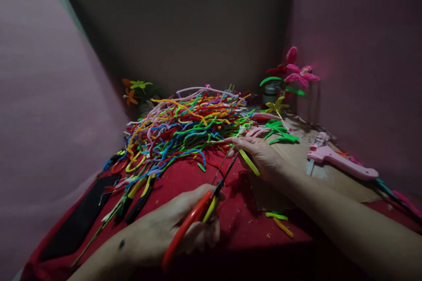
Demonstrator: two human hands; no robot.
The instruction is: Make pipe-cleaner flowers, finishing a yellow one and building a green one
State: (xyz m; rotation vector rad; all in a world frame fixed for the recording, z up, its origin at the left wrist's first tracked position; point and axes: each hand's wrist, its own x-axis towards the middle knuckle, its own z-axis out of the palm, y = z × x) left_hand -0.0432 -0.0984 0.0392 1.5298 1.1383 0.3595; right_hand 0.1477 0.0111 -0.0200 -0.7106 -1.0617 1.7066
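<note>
My left hand (194,224) is closed around the red and yellow handles of a pair of scissors (211,195), whose blades point up and away toward my right hand. My right hand (263,158) pinches a short light-green pipe cleaner piece (249,162) that slants down from its fingers, right beside the scissor tips. A big tangled heap of pipe cleaners in many colours (184,129) lies just beyond both hands on the red cloth (240,219).
A pink glue gun (339,162) lies on brown cardboard (296,171) at the right. Pink and red pipe-cleaner flowers (296,72) stand in a small jar at the back right; orange and green ones (133,90) at the back left. Cut scraps (280,221) lie near my right forearm.
</note>
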